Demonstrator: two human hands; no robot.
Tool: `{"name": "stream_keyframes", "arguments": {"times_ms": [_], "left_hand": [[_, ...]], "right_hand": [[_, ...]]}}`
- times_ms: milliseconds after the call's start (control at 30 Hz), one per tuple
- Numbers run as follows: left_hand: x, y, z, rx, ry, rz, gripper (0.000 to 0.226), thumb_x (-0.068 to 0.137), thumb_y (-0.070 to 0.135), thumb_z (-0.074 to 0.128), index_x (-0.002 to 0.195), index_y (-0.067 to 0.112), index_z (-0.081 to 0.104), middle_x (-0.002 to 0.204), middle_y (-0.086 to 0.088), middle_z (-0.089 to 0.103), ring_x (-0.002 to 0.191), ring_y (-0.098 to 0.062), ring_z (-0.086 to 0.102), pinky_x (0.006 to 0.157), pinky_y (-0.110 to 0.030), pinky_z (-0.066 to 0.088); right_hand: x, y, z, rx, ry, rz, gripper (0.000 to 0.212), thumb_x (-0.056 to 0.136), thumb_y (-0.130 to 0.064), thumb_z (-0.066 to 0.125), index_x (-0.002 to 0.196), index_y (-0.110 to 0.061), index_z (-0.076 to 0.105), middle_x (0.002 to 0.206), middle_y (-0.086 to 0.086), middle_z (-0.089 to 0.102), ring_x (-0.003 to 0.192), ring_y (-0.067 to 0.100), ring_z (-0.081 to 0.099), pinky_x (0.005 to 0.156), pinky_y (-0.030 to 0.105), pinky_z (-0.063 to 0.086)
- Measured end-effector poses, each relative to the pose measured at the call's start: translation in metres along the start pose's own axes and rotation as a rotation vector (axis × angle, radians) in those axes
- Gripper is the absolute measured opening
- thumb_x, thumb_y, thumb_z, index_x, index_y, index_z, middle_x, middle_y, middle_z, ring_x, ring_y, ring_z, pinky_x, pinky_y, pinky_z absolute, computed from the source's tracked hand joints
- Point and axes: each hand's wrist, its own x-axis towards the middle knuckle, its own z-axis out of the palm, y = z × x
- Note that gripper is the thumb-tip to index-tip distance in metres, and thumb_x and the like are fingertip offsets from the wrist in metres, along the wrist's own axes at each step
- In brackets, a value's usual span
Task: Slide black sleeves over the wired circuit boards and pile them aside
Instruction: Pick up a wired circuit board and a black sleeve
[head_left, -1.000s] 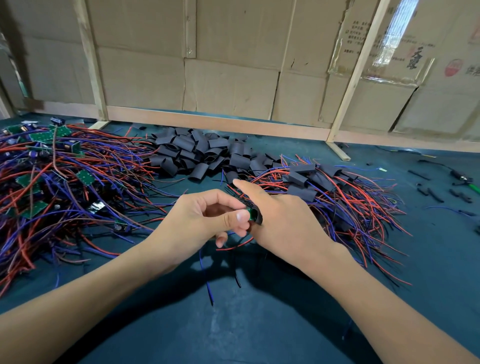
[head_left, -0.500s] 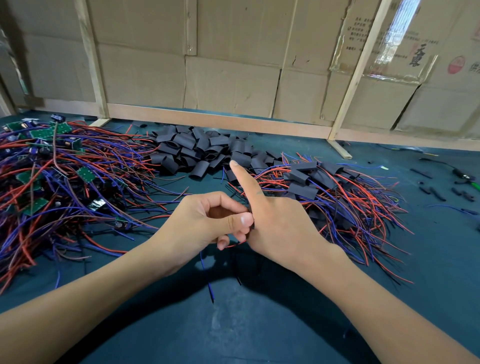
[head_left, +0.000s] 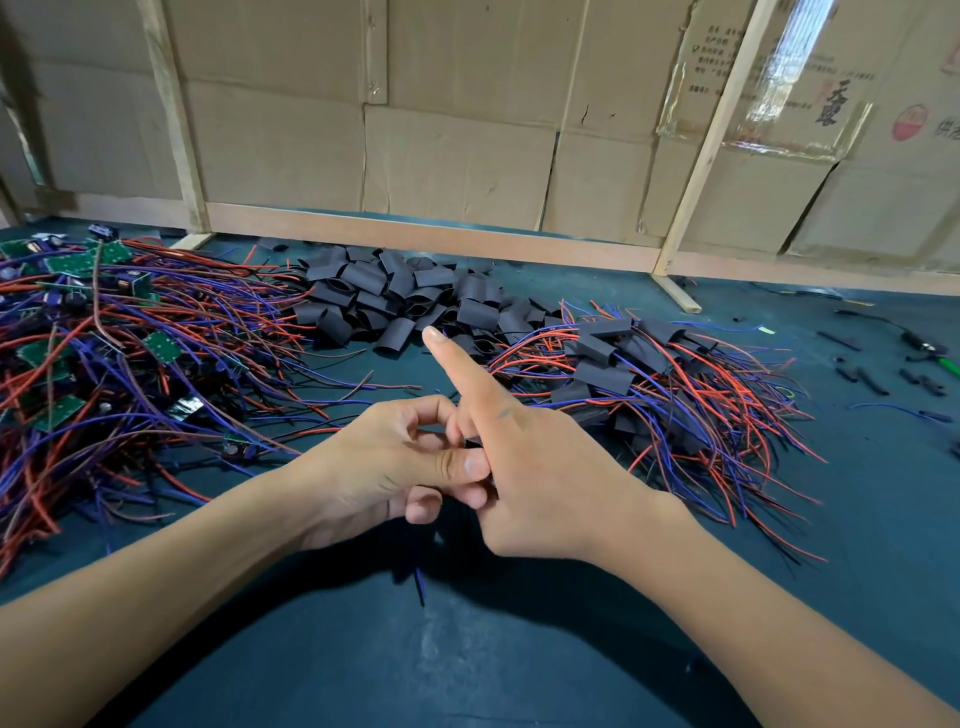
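My left hand (head_left: 395, 462) and right hand (head_left: 540, 483) meet in front of me, low over the dark green table (head_left: 519, 665). My left fingers are curled, thumb pressed forward against the base of my right forefinger, pinching something small between the two hands. Only a sliver of black (head_left: 471, 442) shows in the gap there; I cannot tell whether it is a sleeve or a board, since my fingers cover nearly all of it. My right forefinger points straight up and away, while its other fingers fold under, out of sight behind the palm, so what they grip stays hidden. One blue wire (head_left: 418, 587) hangs below my hands, its upper end lost in shadow.

Beyond my right hand lies the pile of sleeved boards (head_left: 613, 364), black sleeves with red and blue leads fanning out toward the right. Straight ahead, past my raised fingertip, sits the heap of loose black sleeves (head_left: 395, 301). Off my left hand sprawls the tangle of bare wired circuit boards (head_left: 104, 353), green boards half buried in wires and cut off at the frame's left edge.

Far right of my right hand, a few black scraps (head_left: 872, 379) and a green-handled tool (head_left: 935, 353) are too small to make out. A cardboard wall (head_left: 467, 156) on wooden battens stands behind everything.
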Motion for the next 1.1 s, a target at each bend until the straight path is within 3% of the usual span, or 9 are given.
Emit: {"name": "stream_keyframes", "arguments": {"times_ms": [233,333,433,500,633,767,867,967,1100], "left_hand": [[-0.001,0.007,-0.002,-0.044,-0.001,0.067,0.034,0.069,0.011,0.083,0.097,0.002,0.067,0.077,-0.014,0.066,0.056,-0.013,0.065,0.035,-0.015,0.033],[0.002,0.010,-0.006,-0.046,0.143,0.145,0.027,0.062,0.007,0.089,0.084,0.013,0.074,0.075,-0.009,0.067,0.060,-0.015,0.068,0.037,-0.016,0.028],[0.005,0.013,-0.013,-0.023,0.309,0.245,0.027,0.065,0.019,0.083,0.090,0.012,0.074,0.072,-0.008,0.067,0.057,-0.014,0.064,0.044,-0.020,0.021],[0.005,0.015,-0.018,0.092,0.367,0.323,0.025,0.068,0.022,0.081,0.091,0.014,0.077,0.072,-0.012,0.066,0.056,-0.018,0.055,0.043,-0.022,0.022],[0.003,0.017,-0.022,0.517,0.378,0.470,0.023,0.077,0.035,0.079,0.099,0.026,0.078,0.080,-0.010,0.066,0.061,-0.024,0.047,0.053,-0.031,0.036],[-0.005,0.033,-0.054,1.297,0.442,0.712,0.035,0.093,0.058,0.059,0.115,0.032,0.069,0.094,0.015,0.062,0.087,-0.006,0.059,0.084,-0.019,0.046],[-0.010,0.045,-0.085,1.854,0.360,0.326,0.053,0.091,0.069,0.039,0.128,0.038,0.060,0.111,0.014,0.056,0.109,-0.016,0.048,0.097,-0.040,0.043],[-0.008,0.046,-0.097,1.888,0.213,-0.102,0.039,0.094,0.065,0.047,0.127,0.046,0.057,0.119,0.015,0.054,0.122,-0.015,0.047,0.103,-0.038,0.038],[-0.008,0.046,-0.101,1.730,0.138,0.092,0.030,0.088,0.064,0.058,0.113,0.049,0.063,0.105,0.023,0.055,0.109,-0.003,0.047,0.099,-0.037,0.036]], "right_hand": [[-0.002,0.006,-0.004,0.000,0.204,-0.122,0.110,0.069,-0.016,0.066,0.159,-0.034,0.003,0.138,-0.002,0.037,0.076,0.003,0.039,0.058,0.035,0.050],[0.000,0.023,-0.010,0.245,0.246,-0.040,0.086,0.076,-0.015,0.071,0.151,-0.030,0.032,0.130,-0.007,0.046,0.090,0.002,0.054,0.072,0.026,0.049],[0.004,0.042,-0.019,0.852,0.186,0.274,0.052,0.079,-0.019,0.078,0.127,-0.027,0.061,0.105,-0.012,0.068,0.064,0.016,0.065,0.040,0.022,0.039],[0.004,0.053,-0.024,0.928,0.145,0.389,0.035,0.082,-0.028,0.080,0.116,-0.029,0.072,0.094,-0.009,0.072,0.046,0.014,0.053,0.037,0.018,0.029],[0.002,0.058,-0.024,0.710,0.173,0.293,0.010,0.091,-0.023,0.077,0.096,-0.032,0.079,0.079,-0.006,0.072,0.050,0.007,0.051,0.051,0.019,0.041],[-0.001,0.070,-0.044,0.132,0.728,0.174,0.017,0.092,-0.026,0.075,0.103,-0.015,0.080,0.096,-0.015,0.073,0.081,-0.012,0.061,0.081,0.010,0.046],[-0.017,0.095,-0.066,-0.322,0.981,0.247,0.019,0.099,-0.028,0.068,0.111,-0.017,0.078,0.099,-0.005,0.074,0.085,0.009,0.063,0.078,0.023,0.048],[-0.031,0.125,-0.069,-0.403,0.782,0.555,0.020,0.099,-0.031,0.064,0.113,-0.027,0.078,0.112,-0.001,0.074,0.100,0.032,0.061,0.080,0.039,0.049],[-0.036,0.142,-0.060,-0.279,0.530,0.527,0.026,0.098,-0.016,0.061,0.116,-0.024,0.078,0.123,0.003,0.073,0.110,0.039,0.057,0.097,0.043,0.040]]}}
